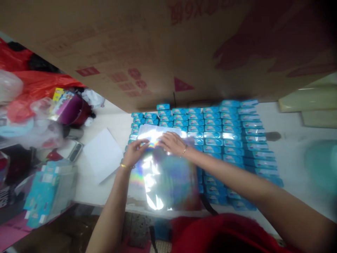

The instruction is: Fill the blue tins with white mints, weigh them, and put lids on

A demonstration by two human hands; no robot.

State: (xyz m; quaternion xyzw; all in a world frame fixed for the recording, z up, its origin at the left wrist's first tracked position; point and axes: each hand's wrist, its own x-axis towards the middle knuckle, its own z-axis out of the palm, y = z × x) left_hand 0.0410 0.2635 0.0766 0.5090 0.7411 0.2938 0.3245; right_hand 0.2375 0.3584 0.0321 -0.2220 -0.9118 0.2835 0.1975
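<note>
A shiny clear plastic sheet with a rainbow sheen lies in front of me, over part of the rows of small blue boxes. At its left side, my left hand is closed in a pinch on the sheet, with thumb and fingers close together. My right hand rests on the sheet's upper part, its fingers stretched out and pointing left. Glare and motion blur hide the exact fingertip contact.
A big cardboard box stands behind the rows. To the left are a white paper sheet, a small scale, a stack of flat blue cartons and red plastic bags. A blurred teal round object sits at right.
</note>
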